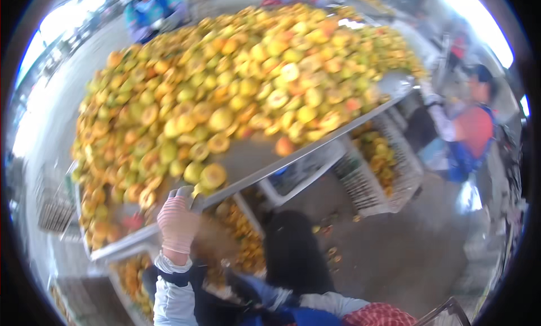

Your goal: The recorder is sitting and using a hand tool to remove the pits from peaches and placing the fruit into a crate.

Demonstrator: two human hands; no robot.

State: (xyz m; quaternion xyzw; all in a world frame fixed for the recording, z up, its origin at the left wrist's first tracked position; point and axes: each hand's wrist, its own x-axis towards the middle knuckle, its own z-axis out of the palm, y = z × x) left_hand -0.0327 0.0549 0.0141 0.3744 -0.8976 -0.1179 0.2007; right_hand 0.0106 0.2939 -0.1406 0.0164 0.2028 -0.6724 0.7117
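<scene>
My left hand point(179, 220), in a pink-striped glove with grey fingertips, is at the near metal rim of a table point(293, 157). Its fingers are bent, and what they may hold is hidden; a small yellow-green bit of fruit shows beside them. A big heap of yellow peaches point(220, 118), many cut in half, covers the table. A cut peach point(213, 175) lies just beyond this hand. My right hand point(217, 241) seems to be the brownish smear below the rim, above a crate of cut fruit; motion blurs its fingers.
Under the table edge stand crates of cut fruit point(248, 236), and a white slatted crate point(366, 176) is farther right. Fruit scraps point(332, 252) lie on the floor. A person in a blue apron point(470, 134) works on the right, another point(149, 16) at the far left.
</scene>
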